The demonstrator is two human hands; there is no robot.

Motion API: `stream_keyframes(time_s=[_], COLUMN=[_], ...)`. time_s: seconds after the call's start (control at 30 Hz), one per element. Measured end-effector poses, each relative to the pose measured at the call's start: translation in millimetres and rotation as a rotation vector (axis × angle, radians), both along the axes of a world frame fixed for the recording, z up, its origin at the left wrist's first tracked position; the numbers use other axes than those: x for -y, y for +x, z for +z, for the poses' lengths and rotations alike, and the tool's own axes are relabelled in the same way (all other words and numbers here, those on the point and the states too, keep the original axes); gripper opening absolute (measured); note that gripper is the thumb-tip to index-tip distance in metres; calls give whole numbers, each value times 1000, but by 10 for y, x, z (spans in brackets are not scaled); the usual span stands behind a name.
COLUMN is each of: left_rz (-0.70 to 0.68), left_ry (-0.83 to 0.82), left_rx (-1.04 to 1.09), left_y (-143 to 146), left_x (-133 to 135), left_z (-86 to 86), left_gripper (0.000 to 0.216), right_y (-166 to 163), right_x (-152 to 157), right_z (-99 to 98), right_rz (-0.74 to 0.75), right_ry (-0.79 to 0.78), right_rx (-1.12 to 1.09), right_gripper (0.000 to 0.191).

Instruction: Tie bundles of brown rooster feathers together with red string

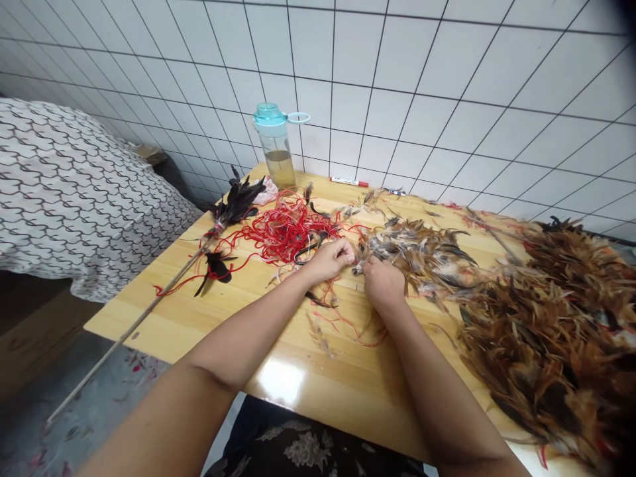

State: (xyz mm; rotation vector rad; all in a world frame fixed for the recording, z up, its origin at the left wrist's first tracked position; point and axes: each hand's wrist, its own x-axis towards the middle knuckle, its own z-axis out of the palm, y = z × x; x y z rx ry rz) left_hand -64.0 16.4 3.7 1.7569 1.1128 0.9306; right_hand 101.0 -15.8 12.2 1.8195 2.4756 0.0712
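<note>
Loose feathers (422, 255) on the tabletop (238, 311), 2 o'clock of right hand (384, 283) | right fingers narrow, pinching feather ends | left hand (330, 260): fingers narrow, cannot tell what they hold | tangled red string (285, 230) at its 10 o'clock

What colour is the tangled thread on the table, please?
The tangled thread is red; it shows best in the head view.
</note>
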Motion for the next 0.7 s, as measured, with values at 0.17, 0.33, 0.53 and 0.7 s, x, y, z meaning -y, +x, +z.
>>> stream_keyframes(time_s=[0.17,0.33,0.53,0.7], left_rz=[-74,-160,-161,-161], left_ry=[-66,-208,-459,-498], left_rx=[91,192,365,408], left_y=[-28,-23,58,64], left_x=[-1,33,37,38], left_z=[0,30,-21,-34], left_gripper=[10,24,44,39], right_y=[15,16,22,16], right_x=[4,15,37,55], right_z=[-17,16,70,62], right_rz=[-7,-91,-18,119], right_ry=[23,18,116,193], right_rx=[1,-80,-78,-93], right_gripper=[29,28,30,31])
